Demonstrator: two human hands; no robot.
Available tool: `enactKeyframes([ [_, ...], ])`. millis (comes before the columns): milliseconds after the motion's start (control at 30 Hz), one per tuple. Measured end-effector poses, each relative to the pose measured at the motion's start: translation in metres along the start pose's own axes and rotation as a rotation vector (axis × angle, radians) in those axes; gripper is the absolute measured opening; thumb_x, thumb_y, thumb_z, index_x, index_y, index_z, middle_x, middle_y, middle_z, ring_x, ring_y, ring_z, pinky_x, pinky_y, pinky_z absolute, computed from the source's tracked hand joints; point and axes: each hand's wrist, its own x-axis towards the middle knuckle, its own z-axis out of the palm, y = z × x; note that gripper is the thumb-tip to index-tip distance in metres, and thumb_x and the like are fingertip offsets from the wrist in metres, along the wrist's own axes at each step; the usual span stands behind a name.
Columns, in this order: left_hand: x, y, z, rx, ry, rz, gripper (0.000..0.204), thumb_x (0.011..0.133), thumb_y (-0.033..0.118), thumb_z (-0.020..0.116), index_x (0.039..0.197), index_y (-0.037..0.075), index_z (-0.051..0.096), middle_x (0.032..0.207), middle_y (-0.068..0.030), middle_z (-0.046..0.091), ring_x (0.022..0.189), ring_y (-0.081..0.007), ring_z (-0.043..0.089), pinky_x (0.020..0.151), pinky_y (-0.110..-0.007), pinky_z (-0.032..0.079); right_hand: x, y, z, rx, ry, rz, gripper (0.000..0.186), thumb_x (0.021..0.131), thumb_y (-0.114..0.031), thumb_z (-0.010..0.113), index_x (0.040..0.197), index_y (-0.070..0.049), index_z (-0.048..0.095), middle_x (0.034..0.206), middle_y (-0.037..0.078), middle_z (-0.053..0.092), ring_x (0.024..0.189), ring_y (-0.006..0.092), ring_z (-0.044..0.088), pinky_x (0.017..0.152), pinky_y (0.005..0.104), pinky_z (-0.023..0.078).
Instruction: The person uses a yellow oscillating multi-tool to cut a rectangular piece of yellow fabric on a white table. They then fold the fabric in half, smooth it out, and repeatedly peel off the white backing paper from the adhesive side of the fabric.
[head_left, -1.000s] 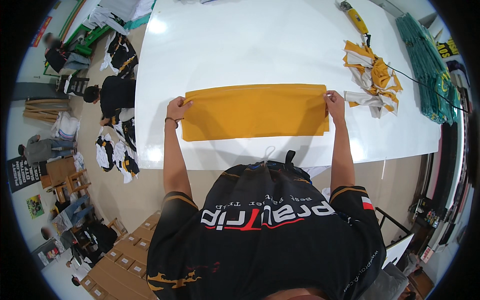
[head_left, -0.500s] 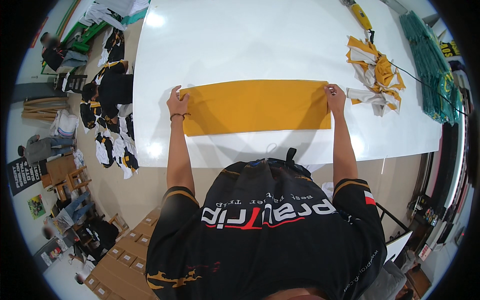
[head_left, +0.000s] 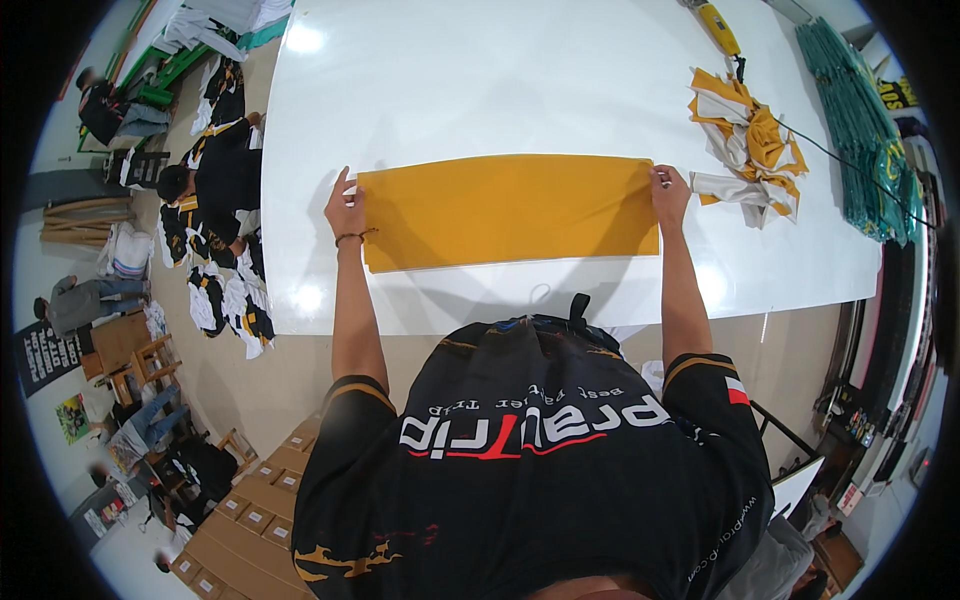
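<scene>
A long rectangle of mustard-yellow fabric (head_left: 510, 210) lies flat on the white tabletop (head_left: 430, 90). My left hand (head_left: 346, 200) is at its left end, fingers raised and apart just beside the upper corner. My right hand (head_left: 668, 190) grips the upper right corner between thumb and fingers. Right of the fabric lies a rumpled heap of yellow and white fabric pieces (head_left: 760, 150), with a yellow corded power tool (head_left: 718, 28) behind it.
Green plastic-wrapped bundles (head_left: 842, 120) line the table's right edge. On the left, a co-worker in black (head_left: 222, 180) is among black-and-white garments (head_left: 215, 300). Other people (head_left: 75, 300) are farther left. Cardboard boxes (head_left: 250, 520) stack at lower left.
The yellow fabric has shifted slightly toward the far side and flattened. My left hand has moved up, its fingers now lifted off the corner they pinched earlier.
</scene>
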Motion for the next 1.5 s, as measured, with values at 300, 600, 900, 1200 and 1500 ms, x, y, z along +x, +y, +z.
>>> enactKeyframes([
  [300,-0.005,-0.026,-0.009,-0.041,-0.028,-0.112,0.061,0.082,0.011,0.078,0.139,0.011,0.056,0.107,-0.0093,0.071,0.078,-0.0168,0.07,0.068,-0.031,0.058,-0.013,-0.012,-0.011,0.068,0.029,0.032,0.024,0.091,-0.021,0.07,0.11,-0.007,0.07,0.079,0.006,0.072,0.067,0.014,0.065,0.063,0.0319,0.05],
  [600,-0.051,-0.026,-0.017,-0.035,-0.041,-0.123,0.064,0.08,0.009,0.078,0.14,0.008,0.054,0.106,-0.0098,0.071,0.077,-0.0159,0.07,0.069,-0.03,0.058,-0.035,-0.001,-0.02,0.163,-0.07,0.015,0.04,0.083,-0.015,0.078,0.12,-0.005,0.065,0.079,0.005,0.071,0.071,0.0114,0.066,0.066,0.029,0.053],
  [900,-0.071,-0.019,-0.031,0.074,-0.142,-0.065,0.07,0.082,0.012,0.079,0.144,0.008,0.048,0.108,-0.0106,0.071,0.082,-0.0179,0.072,0.072,-0.031,0.058,-0.047,0.01,-0.03,0.259,-0.161,0.078,0.046,0.08,-0.008,0.079,0.124,-0.006,0.064,0.086,0.001,0.068,0.065,0.0068,0.055,0.06,0.0229,0.048],
  [1200,-0.098,-0.02,-0.036,0.044,-0.126,-0.131,0.065,0.082,0.011,0.08,0.141,0.006,0.053,0.103,-0.0098,0.07,0.069,-0.0114,0.063,0.064,-0.027,0.053,-0.082,0.025,-0.049,0.038,-0.13,0.155,0.032,0.078,-0.016,0.08,0.108,-0.008,0.071,0.085,0.004,0.07,0.069,0.0139,0.064,0.067,0.0315,0.051],
  [1500,-0.105,-0.032,-0.037,0.06,-0.099,-0.106,0.058,0.083,0.011,0.079,0.137,0.007,0.058,0.101,-0.0103,0.069,0.068,-0.0108,0.06,0.064,-0.027,0.052,-0.077,0.018,-0.034,-0.093,-0.001,-0.007,0.028,0.081,-0.028,0.078,0.103,-0.011,0.072,0.09,0.007,0.07,0.084,0.0262,0.068,0.073,0.0391,0.053],
])
